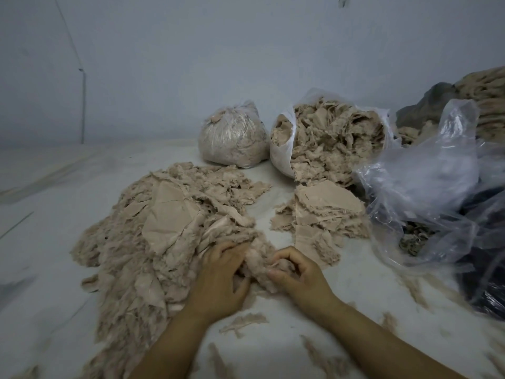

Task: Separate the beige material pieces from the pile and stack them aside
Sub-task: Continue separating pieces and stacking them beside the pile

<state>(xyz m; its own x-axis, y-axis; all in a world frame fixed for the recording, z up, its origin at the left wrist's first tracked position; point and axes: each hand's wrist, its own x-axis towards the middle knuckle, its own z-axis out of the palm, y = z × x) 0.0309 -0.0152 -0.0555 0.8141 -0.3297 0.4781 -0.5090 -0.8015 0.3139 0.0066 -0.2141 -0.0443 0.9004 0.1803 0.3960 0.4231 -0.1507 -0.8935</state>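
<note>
Both hands [259, 272] pinch beige strip [255, 262], upright-running.

Beige scraps on a whitish floor

I see a beige pile [153, 228] and stack [322, 214], clear bags [423, 181] showing more beige, a pale grey-blue wall [246, 50], and dark cloth [486, 274] at right.

Pile [153, 242] left, stack [319, 214] right, two bags [284, 160] behind.

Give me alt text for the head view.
Both hands, left hand and right hand, grip a fuzzy beige piece at the near edge of the big pile. A smaller stack lies right, before two filled bags.
</note>
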